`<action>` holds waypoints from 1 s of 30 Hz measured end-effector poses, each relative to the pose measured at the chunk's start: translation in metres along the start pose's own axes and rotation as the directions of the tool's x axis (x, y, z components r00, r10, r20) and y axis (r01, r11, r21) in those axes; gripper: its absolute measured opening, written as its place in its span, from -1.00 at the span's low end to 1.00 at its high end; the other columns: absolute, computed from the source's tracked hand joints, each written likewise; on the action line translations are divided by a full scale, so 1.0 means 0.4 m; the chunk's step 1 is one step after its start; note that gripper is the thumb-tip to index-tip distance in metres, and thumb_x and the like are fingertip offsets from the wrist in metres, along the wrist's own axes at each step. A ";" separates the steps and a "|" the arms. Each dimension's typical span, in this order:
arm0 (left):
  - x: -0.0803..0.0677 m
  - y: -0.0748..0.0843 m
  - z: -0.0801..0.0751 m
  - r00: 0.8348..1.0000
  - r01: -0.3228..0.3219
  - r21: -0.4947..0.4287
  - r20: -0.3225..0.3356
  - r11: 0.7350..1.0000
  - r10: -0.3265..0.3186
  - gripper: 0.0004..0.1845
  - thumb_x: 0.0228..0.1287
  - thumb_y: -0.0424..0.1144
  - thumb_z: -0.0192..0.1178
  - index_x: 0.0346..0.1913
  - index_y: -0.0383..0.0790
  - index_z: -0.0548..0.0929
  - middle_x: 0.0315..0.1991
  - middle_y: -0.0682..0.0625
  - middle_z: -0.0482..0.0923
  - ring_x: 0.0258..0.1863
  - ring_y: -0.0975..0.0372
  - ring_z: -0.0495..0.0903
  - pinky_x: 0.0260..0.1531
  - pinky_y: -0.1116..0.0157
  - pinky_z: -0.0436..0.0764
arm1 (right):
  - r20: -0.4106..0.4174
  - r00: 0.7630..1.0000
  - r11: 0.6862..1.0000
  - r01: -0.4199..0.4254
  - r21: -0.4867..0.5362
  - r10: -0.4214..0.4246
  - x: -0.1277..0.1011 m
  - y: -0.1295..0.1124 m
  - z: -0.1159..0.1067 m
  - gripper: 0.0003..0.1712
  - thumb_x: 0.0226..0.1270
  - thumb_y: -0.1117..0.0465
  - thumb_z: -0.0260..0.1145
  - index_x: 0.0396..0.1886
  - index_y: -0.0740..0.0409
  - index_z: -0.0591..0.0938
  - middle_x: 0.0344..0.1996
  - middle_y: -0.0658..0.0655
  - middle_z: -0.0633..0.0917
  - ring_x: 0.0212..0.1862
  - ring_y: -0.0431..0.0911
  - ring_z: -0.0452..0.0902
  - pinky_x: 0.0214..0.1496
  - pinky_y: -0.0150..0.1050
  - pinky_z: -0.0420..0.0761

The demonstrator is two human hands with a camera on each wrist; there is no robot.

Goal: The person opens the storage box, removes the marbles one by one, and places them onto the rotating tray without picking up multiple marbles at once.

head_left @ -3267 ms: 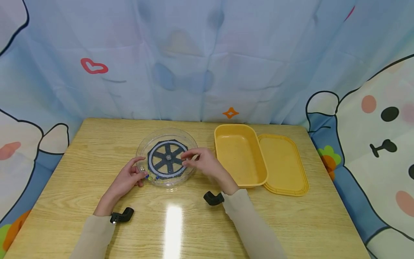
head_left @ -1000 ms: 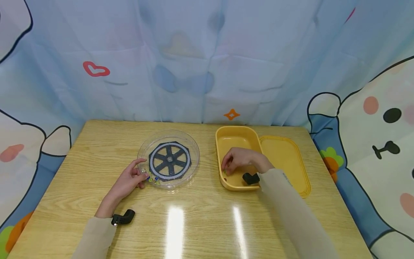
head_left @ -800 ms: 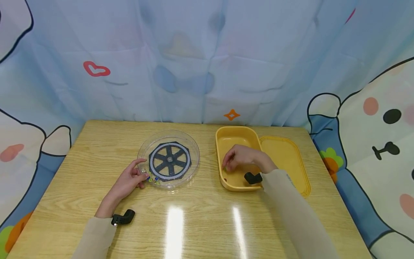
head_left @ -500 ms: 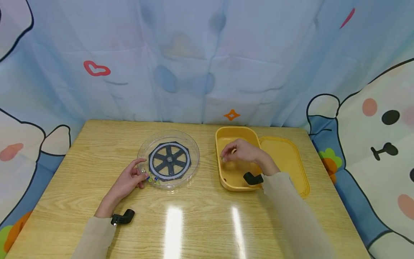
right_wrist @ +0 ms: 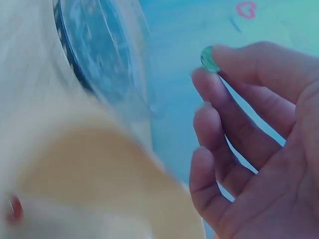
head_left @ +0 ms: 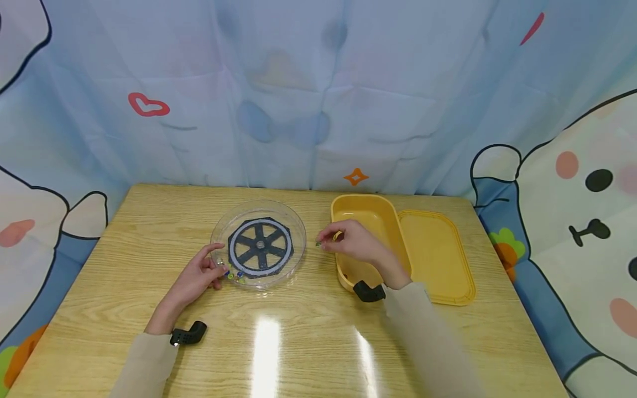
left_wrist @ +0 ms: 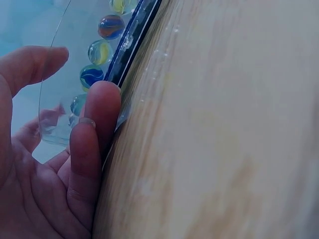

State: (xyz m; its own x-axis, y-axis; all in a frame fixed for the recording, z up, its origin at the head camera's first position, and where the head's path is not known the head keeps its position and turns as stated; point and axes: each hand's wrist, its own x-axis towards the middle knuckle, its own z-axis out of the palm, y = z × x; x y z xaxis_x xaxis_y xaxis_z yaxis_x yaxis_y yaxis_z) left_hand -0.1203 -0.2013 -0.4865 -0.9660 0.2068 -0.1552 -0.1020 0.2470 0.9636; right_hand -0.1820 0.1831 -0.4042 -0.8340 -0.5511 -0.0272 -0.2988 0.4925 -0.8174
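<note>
A clear round dish (head_left: 298, 243) with a black, six-spoked wheel shape (head_left: 260, 244) in it stands on the table. My left hand (head_left: 198, 278) holds the dish at its left edge, fingers and thumb bent about the wall. Several glass marbles (left_wrist: 99, 52) lie along that side, some partly behind my fingertips in the left wrist view. Between thumb and forefinger, my right hand (head_left: 355, 243) pinches a green marble (right_wrist: 209, 59). That hand is above the left rim of the yellow box (head_left: 365, 276), its fingertips out over the table towards the dish.
A reddish marble (right_wrist: 15, 209) lies in the yellow box, near its front left corner. The box's yellow lid (head_left: 440, 260) lies flat against its right side. Behind the wooden table (head_left: 308, 342) hangs a printed blue curtain (head_left: 298, 94).
My right hand has gone from the dish into the yellow box, picked up the green marble, and come up and left over the box's rim. The left hand has stayed on the dish.
</note>
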 end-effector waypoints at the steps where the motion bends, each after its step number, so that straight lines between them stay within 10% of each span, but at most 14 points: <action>1: -0.001 0.001 0.000 1.000 0.000 0.002 -0.001 1.000 0.000 -0.37 0.39 -0.40 0.20 0.45 -0.25 0.25 -0.43 -0.17 0.44 -0.54 0.11 0.61 -0.45 0.27 0.64 | -0.014 1.000 1.000 0.010 -0.004 -0.011 0.004 -0.004 0.012 -0.91 0.31 0.31 0.40 -0.21 0.12 0.76 -0.28 -0.02 0.71 -0.25 -0.07 0.54 -0.22 -0.22 0.55; 17: 0.000 0.003 -0.001 1.000 -0.010 -0.008 0.004 1.000 0.010 -0.37 0.39 -0.41 0.20 0.46 -0.26 0.24 -0.45 -0.15 0.43 -0.54 0.11 0.60 -0.46 0.25 0.64 | -0.179 0.978 0.994 0.107 -0.019 -0.109 0.048 -0.053 0.197 -0.88 0.31 0.29 0.42 -0.18 0.20 0.76 -0.28 -0.03 0.70 -0.24 -0.15 0.53 -0.30 -0.28 0.55; 30: 0.002 -0.001 -0.001 1.000 -0.001 -0.018 0.008 1.000 0.001 -0.37 0.40 -0.41 0.18 0.47 -0.24 0.23 -0.44 -0.17 0.43 -0.53 0.09 0.60 -0.44 0.24 0.65 | -0.157 0.984 0.997 0.081 -0.020 -0.083 0.057 -0.070 0.230 -0.85 0.31 0.27 0.43 -0.15 0.19 0.75 -0.25 -0.03 0.71 -0.24 -0.16 0.53 -0.29 -0.29 0.53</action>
State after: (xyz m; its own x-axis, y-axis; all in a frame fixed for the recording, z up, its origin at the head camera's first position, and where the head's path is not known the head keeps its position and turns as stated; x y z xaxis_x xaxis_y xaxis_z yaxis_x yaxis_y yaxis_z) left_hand -0.1212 -0.2016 -0.4869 -0.9642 0.2145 -0.1557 -0.1051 0.2300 0.9675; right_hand -0.1498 0.0946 -0.4349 -0.8688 -0.4775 0.1313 -0.3743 0.4594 -0.8055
